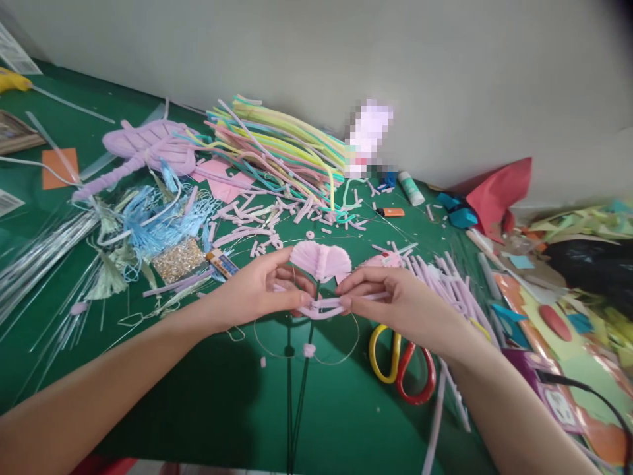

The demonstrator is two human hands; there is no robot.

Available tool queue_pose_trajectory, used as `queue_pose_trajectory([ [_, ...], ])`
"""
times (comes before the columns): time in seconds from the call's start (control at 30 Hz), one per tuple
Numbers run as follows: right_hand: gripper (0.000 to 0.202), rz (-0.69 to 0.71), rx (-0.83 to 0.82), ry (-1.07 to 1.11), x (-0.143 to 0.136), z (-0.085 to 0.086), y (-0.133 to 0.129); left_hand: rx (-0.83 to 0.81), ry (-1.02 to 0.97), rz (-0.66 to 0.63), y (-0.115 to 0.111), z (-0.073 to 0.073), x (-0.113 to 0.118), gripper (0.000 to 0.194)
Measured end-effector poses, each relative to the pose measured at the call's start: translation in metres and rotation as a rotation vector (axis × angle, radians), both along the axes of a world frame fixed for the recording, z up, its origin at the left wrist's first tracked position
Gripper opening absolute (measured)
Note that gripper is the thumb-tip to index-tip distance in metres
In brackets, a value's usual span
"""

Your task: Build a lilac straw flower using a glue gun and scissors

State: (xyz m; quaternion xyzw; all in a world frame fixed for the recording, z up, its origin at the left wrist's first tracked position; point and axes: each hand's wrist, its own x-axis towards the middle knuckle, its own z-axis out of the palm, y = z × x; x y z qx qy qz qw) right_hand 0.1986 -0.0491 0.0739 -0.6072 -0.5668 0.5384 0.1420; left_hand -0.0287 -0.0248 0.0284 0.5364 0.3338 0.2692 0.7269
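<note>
My left hand (270,285) pinches lilac pipe cleaners (329,311) at their left part. The thumb and fingers of my right hand (390,298) close on the right part of the same strands. Just above them stands a fan-shaped, two-lobed lilac fuzzy piece (321,258), close to the left fingertips. A thin wire loop (357,340) hangs below the hands, with a small lilac tuft (309,350) on it. Dark thin stems (291,409) run down toward the table's front edge. Scissors (398,369) with yellow and red handles lie under my right forearm, their blades hidden.
Coloured pipe cleaners (281,142) lie bundled at the back, with cut lilac bits (247,221) before them. Left are a lilac winged shape (153,148), blue tassels (148,218) and a bag of gold beads (178,258). An orange lighter (393,212) and paper scraps (558,323) lie rightward.
</note>
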Motion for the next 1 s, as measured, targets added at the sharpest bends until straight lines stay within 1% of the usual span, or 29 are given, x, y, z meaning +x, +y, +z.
queue_pose_trajectory([
  [0.07,0.019,0.016,0.046,-0.013,0.001,0.002,-0.001,-0.012,-0.011,0.009,0.0,0.0,0.0,0.032],
  [0.13,0.022,0.032,0.089,-0.007,0.003,0.003,-0.001,0.008,-0.005,0.013,0.001,-0.001,0.0,0.034],
  [0.23,0.027,0.056,0.141,-0.016,0.007,0.006,-0.004,0.031,0.0,-0.015,0.0,-0.001,-0.001,0.038],
  [0.33,0.027,0.066,0.169,-0.067,0.013,0.009,-0.011,0.018,0.002,-0.042,-0.001,-0.001,-0.001,0.039],
  [0.5,0.031,0.034,0.111,-0.138,0.024,0.01,-0.017,-0.008,-0.006,-0.036,-0.001,0.0,-0.001,0.036],
  [0.57,0.034,0.059,0.071,-0.139,0.027,0.009,-0.016,-0.019,-0.021,-0.04,0.0,0.001,-0.002,0.039],
  [0.67,0.043,0.138,0.013,-0.096,0.028,0.007,-0.012,-0.043,-0.023,-0.038,0.0,0.002,-0.004,0.04],
  [0.7,0.043,0.159,0.0,-0.085,0.028,0.007,-0.01,-0.049,-0.018,-0.041,0.0,0.003,-0.004,0.039],
  [0.8,0.033,0.192,-0.017,-0.09,0.027,0.005,-0.005,-0.059,-0.001,-0.07,0.0,0.006,-0.004,0.038],
  [0.87,0.029,0.2,0.004,-0.089,0.027,0.004,-0.002,-0.057,0.009,-0.09,0.0,0.006,-0.004,0.041],
  [0.93,0.027,0.199,0.061,-0.104,0.026,0.003,-0.002,-0.039,0.009,-0.104,-0.001,0.004,-0.004,0.044],
  [1.0,0.023,0.153,0.17,-0.175,0.022,0.003,-0.006,-0.012,0.01,-0.101,-0.002,0.002,-0.004,0.046],
])
